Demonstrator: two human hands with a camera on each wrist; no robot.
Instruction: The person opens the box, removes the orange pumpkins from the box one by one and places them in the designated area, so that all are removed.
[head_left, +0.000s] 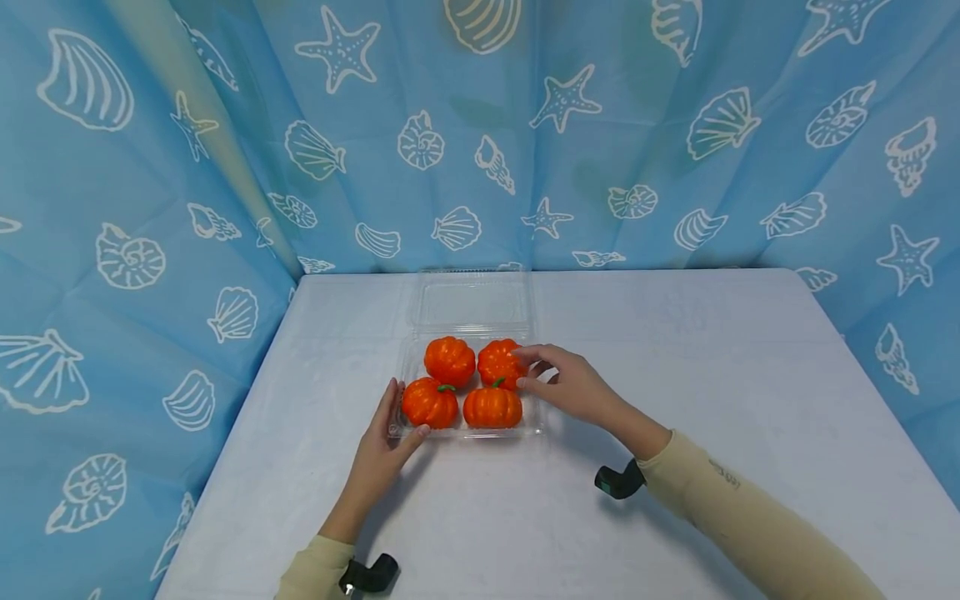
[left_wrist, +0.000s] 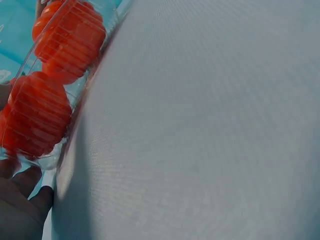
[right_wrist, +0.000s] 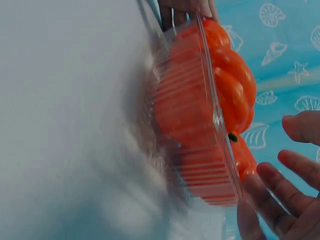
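Your right hand, fingers parted and grasping nothing, is nearer the far-right pumpkin, leftward at its fingertips inside the clear container your left hand grips near-left.

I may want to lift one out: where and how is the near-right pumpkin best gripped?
Probably from above, pinching its rounded left and right sides: the near-right pumpkin rises above the rim of the clear tray, while the tray's wall and the far-right pumpkin crowd its front and back.

Left hand gripping; right hand relaxed (fingers parted).
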